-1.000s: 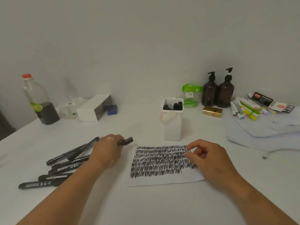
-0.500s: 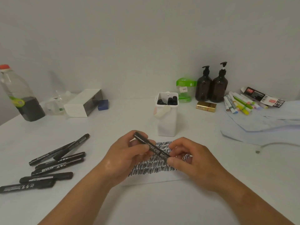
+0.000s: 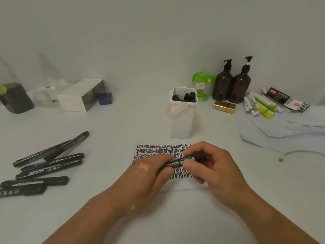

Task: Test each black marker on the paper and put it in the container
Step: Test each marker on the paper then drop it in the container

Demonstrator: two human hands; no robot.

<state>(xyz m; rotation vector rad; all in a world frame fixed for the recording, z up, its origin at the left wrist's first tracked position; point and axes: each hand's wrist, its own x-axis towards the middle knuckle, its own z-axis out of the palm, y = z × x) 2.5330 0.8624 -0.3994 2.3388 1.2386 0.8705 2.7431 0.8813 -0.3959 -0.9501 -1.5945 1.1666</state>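
A white counter (image 3: 109,124) ran back to a plain pale wall. Both grips were closed on one black marker (image 3: 182,162): the left hand (image 3: 149,176) around its barrel, the right hand (image 3: 211,166) pinching the cap end, above the scribbled paper (image 3: 158,150). Just behind stood the white container (image 3: 182,120) holding markers. Loose black markers (image 3: 47,166) lay at left.

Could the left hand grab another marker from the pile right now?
Probably not yet. The left hand is shut on a marker that the right hand also grips. The table between it and the pile is bare, though.
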